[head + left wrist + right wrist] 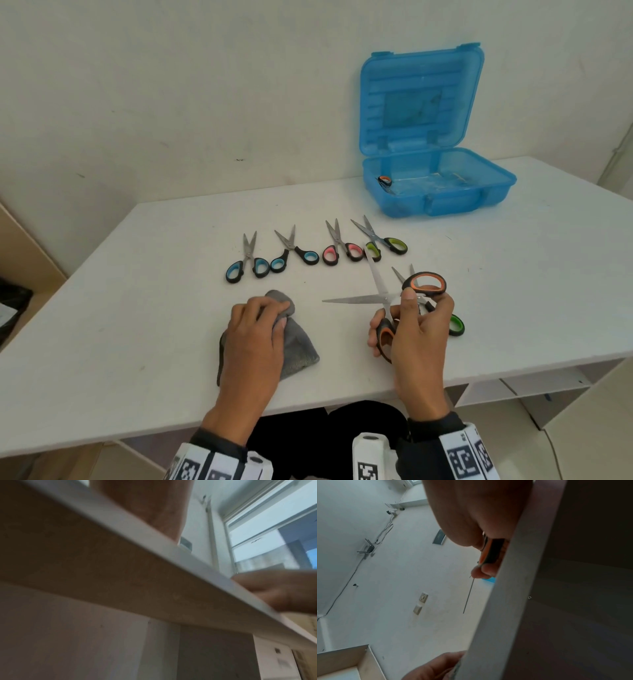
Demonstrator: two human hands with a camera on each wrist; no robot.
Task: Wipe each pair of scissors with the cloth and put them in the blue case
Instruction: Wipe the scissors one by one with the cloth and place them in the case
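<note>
Orange scissors (394, 301): spread wide in the gripping right hand (416, 335); one blade points left toward the cloth (294, 339), bunched under the left hand (255, 337).

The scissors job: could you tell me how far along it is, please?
Done: one orange-handled pair lies in the blue case. In hand: the right hand holds the orange scissors open, while the left hand grips the cloth. Left: five pairs on the table.
</note>
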